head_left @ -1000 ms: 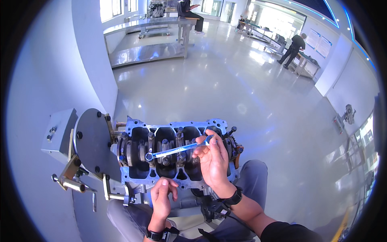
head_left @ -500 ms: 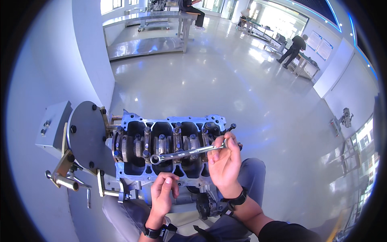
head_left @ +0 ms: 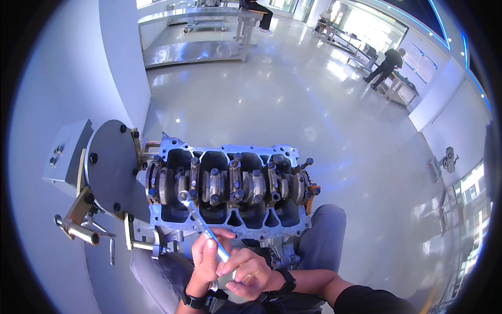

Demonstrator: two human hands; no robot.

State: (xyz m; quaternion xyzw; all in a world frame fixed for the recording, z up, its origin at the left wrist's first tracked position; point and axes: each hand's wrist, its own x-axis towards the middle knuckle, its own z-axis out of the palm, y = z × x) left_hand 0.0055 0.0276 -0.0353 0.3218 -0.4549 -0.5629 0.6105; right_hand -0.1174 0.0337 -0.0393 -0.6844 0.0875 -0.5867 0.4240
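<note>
A silver wrench (head_left: 203, 223) slants over the near side of the engine block (head_left: 172, 226). Its ring end lies close to a bolt on a bearing cap (head_left: 194, 175); whether it sits on the bolt head I cannot tell. My left hand (head_left: 205, 259) is closed about the shank, thumb along it and index finger reaching across. Lower down, my right hand (head_left: 250, 272) has its fingers bent round the wrench's near end, which they partly hide. The crankshaft (head_left: 215, 186) runs lengthwise through the block beneath a row of bolted caps.
A round metal plate (head_left: 112, 165) with a crank handle (head_left: 111, 246) holds the block's left end, beside a grey box (head_left: 67, 152). My knees flank the block from below. A metal bench (head_left: 193, 52) stands far left; a person (head_left: 386, 67) bends over a far table.
The wrench has swung from nearly level to steeply slanted, its near end now close to me. My right hand has come down and left beside my left hand, which now touches the shank.
</note>
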